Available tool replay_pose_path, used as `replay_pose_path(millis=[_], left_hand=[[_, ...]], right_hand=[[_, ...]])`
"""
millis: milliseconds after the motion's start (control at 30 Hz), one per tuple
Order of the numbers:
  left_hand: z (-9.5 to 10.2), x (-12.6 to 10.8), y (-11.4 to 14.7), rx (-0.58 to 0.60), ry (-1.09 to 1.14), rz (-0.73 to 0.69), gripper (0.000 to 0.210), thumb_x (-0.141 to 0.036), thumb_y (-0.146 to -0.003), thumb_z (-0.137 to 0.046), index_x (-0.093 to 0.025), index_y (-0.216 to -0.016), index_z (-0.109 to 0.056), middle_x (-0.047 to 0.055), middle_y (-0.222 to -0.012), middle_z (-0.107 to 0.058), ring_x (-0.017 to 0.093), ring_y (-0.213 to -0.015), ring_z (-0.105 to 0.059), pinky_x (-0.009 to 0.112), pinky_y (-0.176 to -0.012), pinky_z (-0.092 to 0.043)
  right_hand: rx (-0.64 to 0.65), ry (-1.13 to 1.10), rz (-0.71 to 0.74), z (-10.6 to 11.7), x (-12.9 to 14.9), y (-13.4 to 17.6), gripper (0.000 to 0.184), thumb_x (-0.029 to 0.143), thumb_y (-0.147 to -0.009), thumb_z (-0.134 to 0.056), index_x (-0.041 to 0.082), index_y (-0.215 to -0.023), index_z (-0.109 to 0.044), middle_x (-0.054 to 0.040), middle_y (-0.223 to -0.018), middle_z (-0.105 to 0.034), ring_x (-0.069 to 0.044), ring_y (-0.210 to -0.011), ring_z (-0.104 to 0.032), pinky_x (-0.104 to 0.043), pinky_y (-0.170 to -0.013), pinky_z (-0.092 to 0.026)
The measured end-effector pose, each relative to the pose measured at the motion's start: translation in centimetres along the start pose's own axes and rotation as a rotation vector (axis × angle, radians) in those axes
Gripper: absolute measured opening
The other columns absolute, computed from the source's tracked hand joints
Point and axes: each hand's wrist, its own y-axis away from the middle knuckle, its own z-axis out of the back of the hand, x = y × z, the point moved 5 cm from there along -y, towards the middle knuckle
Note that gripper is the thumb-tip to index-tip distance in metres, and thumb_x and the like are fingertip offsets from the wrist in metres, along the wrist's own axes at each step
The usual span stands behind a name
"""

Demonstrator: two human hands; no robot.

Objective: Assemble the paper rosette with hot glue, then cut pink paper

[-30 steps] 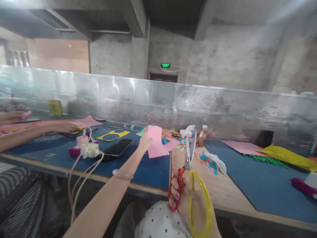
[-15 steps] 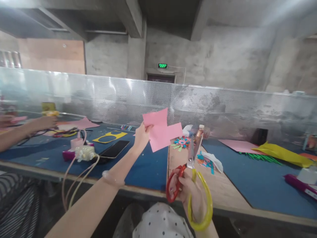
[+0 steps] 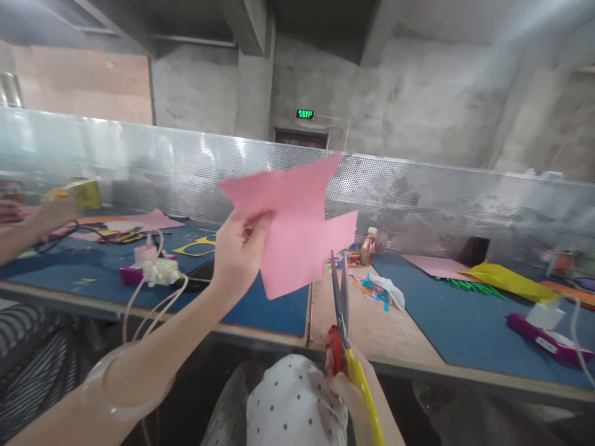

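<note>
A sheet of pink paper point(image 3: 297, 229) with a strip jutting from its right side is held up above the table. My left hand point(image 3: 239, 254) pinches it near its left edge, thumb in front. Lower right, my right hand point(image 3: 346, 384) grips scissors point(image 3: 343, 303) by their red and yellow handles. The blades point upward, slightly parted, with their tips close to the paper's lower right edge. Whether they touch the paper I cannot tell.
Blue mats point(image 3: 274, 316) flank a wooden board point(image 3: 372, 322) bearing blue paper scraps point(image 3: 376, 291) and a bottle point(image 3: 368, 248). Chargers with cables point(image 3: 160, 269) sit left. Another person's hand point(image 3: 58, 214) works at far left. Right are yellow paper point(image 3: 511, 282) and a purple power strip point(image 3: 546, 341).
The pink paper and my left hand have come closer and look larger. My right hand has turned the scissors, and their blades now stand narrower and nearer the paper.
</note>
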Motion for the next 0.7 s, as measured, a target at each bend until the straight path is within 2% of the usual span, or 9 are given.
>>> replay_pose_path(millis=[67, 167, 333, 467, 700], left_hand=[[0.8, -0.7, -0.5, -0.073, -0.029, -0.057, 0.015, -0.03, -0.079, -0.056, -0.017, -0.082, -0.063, 0.001, -0.072, -0.063, 0.012, -0.063, -0.056, 0.023, -0.056, -0.043], [1.2, -1.9, -0.9, -0.14, -0.063, -0.148, 0.017, -0.029, -0.08, -0.055, -0.015, -0.087, -0.062, 0.004, -0.079, -0.064, 0.014, -0.07, -0.057, 0.024, -0.062, -0.044], [-0.9, -2.0, 0.2, -0.004, -0.09, -0.157, 0.019, -0.028, -0.082, -0.05, -0.018, -0.091, -0.063, 0.001, -0.068, -0.063, 0.013, -0.059, -0.055, 0.023, -0.055, -0.042], [-2.3, -0.9, 1.6, 0.073, -0.025, -0.137, 0.021, -0.027, -0.084, -0.048, -0.019, -0.096, -0.062, 0.0, -0.063, -0.063, 0.011, -0.049, -0.05, 0.023, -0.051, -0.039], [-2.6, -0.5, 2.0, 0.114, 0.003, -0.095, 0.022, -0.028, -0.083, -0.047, -0.019, -0.095, -0.063, -0.002, -0.056, -0.06, 0.011, -0.049, -0.05, 0.021, -0.048, -0.038]], right_hand=[[-0.061, 0.021, -0.026, 0.4, 0.1, 0.9, 0.028, 0.028, -0.066, -0.057, 0.016, -0.091, -0.056, -0.0014, -0.074, -0.054, -0.013, -0.065, -0.051, -0.022, -0.064, -0.043], [-0.055, 0.069, -0.041, 0.3, 0.5, 1.3, 0.027, 0.028, -0.068, -0.057, 0.016, -0.092, -0.055, -0.0006, -0.073, -0.052, -0.013, -0.066, -0.049, -0.022, -0.065, -0.042], [0.023, 0.083, -0.061, -0.2, 0.6, 0.6, 0.025, 0.023, -0.067, -0.052, 0.016, -0.09, -0.053, -0.0012, -0.076, -0.051, -0.014, -0.07, -0.048, -0.022, -0.066, -0.04], [0.049, 0.073, -0.019, -0.2, 0.7, 0.3, 0.013, 0.02, -0.064, -0.049, 0.017, -0.077, -0.049, 0.0022, -0.068, -0.044, -0.01, -0.061, -0.041, -0.02, -0.059, -0.037], [0.047, 0.012, -0.011, -0.2, -0.1, 0.1, 0.011, 0.021, -0.063, -0.049, 0.018, -0.072, -0.045, 0.0032, -0.066, -0.042, -0.009, -0.057, -0.038, -0.02, -0.054, -0.033]])
